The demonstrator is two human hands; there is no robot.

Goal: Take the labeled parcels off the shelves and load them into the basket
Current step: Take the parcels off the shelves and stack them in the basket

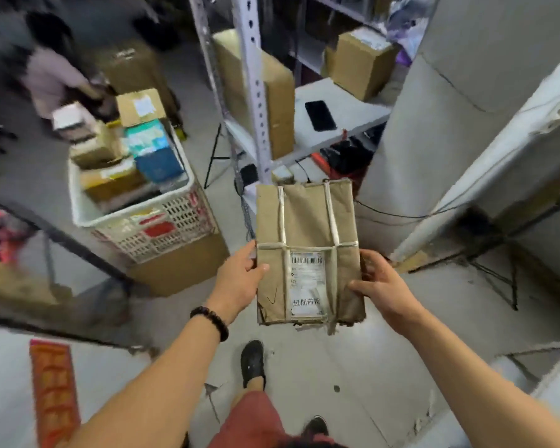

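Between both hands, out over the floor, hangs the strapped brown parcel (307, 221), label (307, 282) up; the left hand (240, 278) pinches its left edge, thumb on top; the right hand (380, 286) curls round the right edge; keeping it level while swinging left seems wise; the basket (133, 211) sits well left, heaped with boxes, so room is tight; the shelf post (256, 92) stands just ahead.

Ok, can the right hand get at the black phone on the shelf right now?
Probably not: the right hand and left hand both hold the parcel, and the phone lies beyond it.
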